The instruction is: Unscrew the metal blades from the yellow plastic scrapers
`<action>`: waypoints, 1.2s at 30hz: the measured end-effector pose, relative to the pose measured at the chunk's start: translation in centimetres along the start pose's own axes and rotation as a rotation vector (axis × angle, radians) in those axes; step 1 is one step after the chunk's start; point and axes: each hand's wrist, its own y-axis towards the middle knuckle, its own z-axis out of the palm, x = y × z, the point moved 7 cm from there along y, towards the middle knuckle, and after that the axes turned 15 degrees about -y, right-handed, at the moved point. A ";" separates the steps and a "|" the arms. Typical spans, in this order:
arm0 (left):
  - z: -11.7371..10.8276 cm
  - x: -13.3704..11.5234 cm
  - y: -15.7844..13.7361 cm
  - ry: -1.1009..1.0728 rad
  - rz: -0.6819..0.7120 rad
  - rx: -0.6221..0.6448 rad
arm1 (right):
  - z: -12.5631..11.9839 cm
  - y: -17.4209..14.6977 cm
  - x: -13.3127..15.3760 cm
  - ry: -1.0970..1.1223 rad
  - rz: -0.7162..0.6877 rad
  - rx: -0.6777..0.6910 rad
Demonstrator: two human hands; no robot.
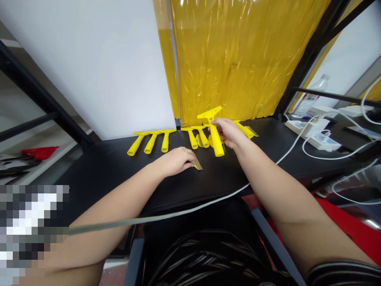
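My right hand (228, 133) is closed at the side of a yellow plastic scraper (216, 140), its wide head up and its round, hollow handle end toward me. Part of its grip is hidden behind the handle. Lower down, my left hand (180, 159) pinches a yellow piece with a flat metal blade edge (199, 162), apparently another scraper, at the black tabletop; most of it is covered by the fingers. Yellow scrapers (151, 143) lie in a row to the left. More scrapers (195, 139) lie behind my hands, and one with a blade (246, 130) sits beyond my right wrist.
A white cable (208, 203) runs across in front of the black table (175, 194). On the right are a white power strip (315, 135) with cords and a plastic bottle (311, 95). A white panel (98, 63) and yellow film (235, 59) stand behind, between black frame posts.
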 end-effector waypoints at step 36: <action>-5.8 11.0 1.1 -0.049 -0.516 0.008 | 0.5 -0.3 0.2 -0.009 -0.013 0.057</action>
